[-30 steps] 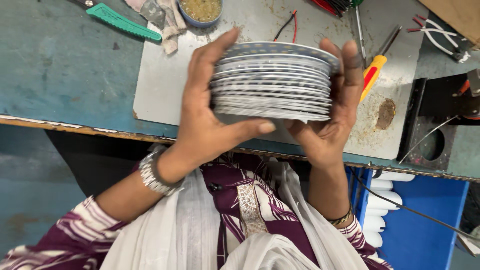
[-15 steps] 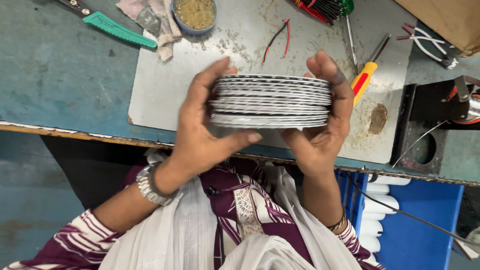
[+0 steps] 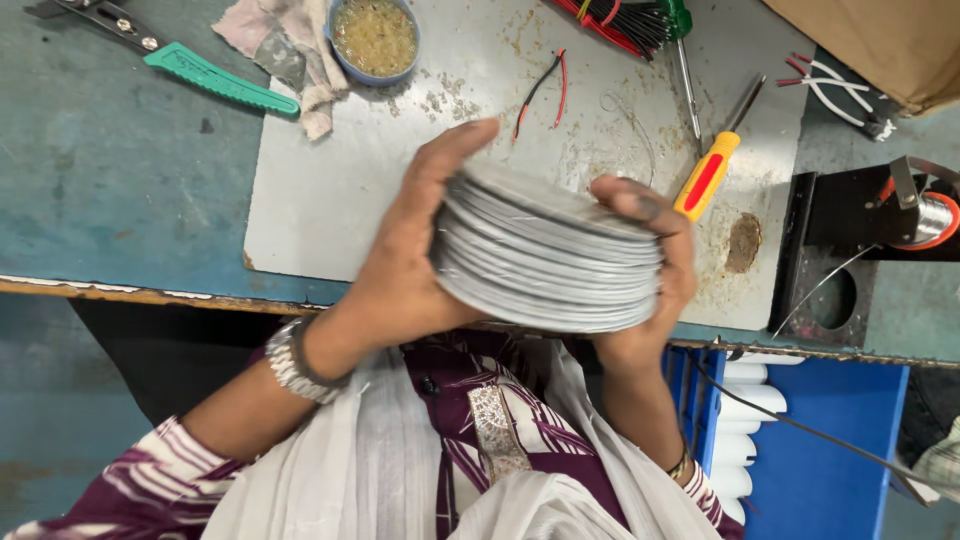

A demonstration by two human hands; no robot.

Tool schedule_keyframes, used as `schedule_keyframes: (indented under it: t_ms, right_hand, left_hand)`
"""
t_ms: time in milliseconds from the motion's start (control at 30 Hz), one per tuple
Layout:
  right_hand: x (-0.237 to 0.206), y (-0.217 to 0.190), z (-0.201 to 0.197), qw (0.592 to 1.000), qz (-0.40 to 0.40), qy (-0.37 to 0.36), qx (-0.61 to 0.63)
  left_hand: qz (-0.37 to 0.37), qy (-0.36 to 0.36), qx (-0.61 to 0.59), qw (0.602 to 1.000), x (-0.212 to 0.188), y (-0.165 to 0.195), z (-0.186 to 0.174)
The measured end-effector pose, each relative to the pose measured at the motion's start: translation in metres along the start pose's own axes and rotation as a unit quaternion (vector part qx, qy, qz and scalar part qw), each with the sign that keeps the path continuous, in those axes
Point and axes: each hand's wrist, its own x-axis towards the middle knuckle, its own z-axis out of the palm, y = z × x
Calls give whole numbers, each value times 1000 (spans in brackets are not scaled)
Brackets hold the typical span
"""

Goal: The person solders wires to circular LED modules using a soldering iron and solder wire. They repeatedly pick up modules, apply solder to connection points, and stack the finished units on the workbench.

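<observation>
A thick stack of thin grey round discs is held in the air over the near edge of the bench. My left hand clasps its left side, fingers over the top. My right hand grips its right side, thumb on the top disc. The stack is tilted, its right side lower. A silver bracelet is on my left wrist. Motion blurs the discs.
A grey metal plate lies on the blue-green bench. On it are a yellow-and-red screwdriver, loose red and black wires and a blue bowl of flux-like paste. Green-handled cutters lie left. A solder spool sits right.
The disc stack has tilted and turned between my hands, from level to slanting down to the right. The view has shifted slightly down the bench.
</observation>
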Motion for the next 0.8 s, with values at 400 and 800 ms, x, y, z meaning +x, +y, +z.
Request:
schedule_keyframes:
  t_ms: [400, 800]
  right_hand:
    - [40, 24, 13, 982, 19, 14, 185]
    - [40, 14, 16, 946, 114, 57, 297]
  left_hand:
    - [-36, -3, 92, 995, 12, -12, -7]
    - [-94, 8, -63, 994, 21, -6, 11]
